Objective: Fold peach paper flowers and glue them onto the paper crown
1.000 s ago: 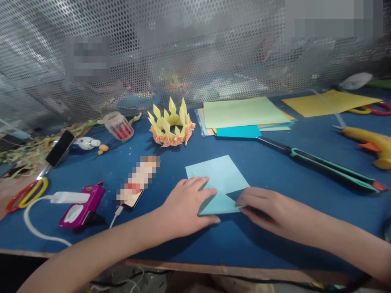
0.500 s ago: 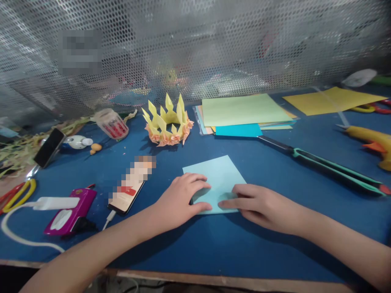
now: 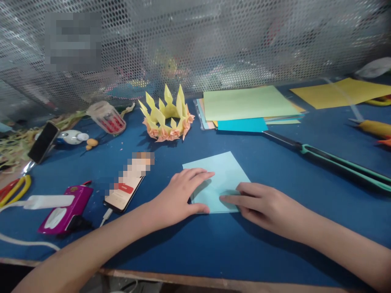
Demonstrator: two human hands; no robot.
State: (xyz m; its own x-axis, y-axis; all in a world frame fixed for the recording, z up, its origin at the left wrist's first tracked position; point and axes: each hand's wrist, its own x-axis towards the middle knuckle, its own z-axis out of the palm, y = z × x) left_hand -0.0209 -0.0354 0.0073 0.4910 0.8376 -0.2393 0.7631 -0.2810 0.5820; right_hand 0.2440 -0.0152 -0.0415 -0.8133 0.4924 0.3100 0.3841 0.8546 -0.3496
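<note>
A light blue sheet of paper (image 3: 224, 175) lies on the blue table, its near edge looking folded over. My left hand (image 3: 185, 193) rests on its left side, fingers spread and thumb along the near edge. From the right, my right hand (image 3: 259, 199) presses on the paper, the index finger stretched out across it and the other fingers more bent. Neither hand lifts the sheet. Part of its left and right edges is hidden under the hands. Beyond it stands a yellow paper crown (image 3: 166, 118) trimmed with orange paper flowers.
A phone (image 3: 128, 183) on a cable and a purple power adapter (image 3: 67, 209) lie to the left. Stacked coloured paper (image 3: 250, 101), a utility knife (image 3: 339, 162) and a yellow glue gun (image 3: 375, 127) are at the right. A perforated metal panel (image 3: 214, 40) rises behind.
The view has shifted slightly. My left fingers have spread a little farther over the paper, while my right hand stays on its right side. The paper has hardly moved.
</note>
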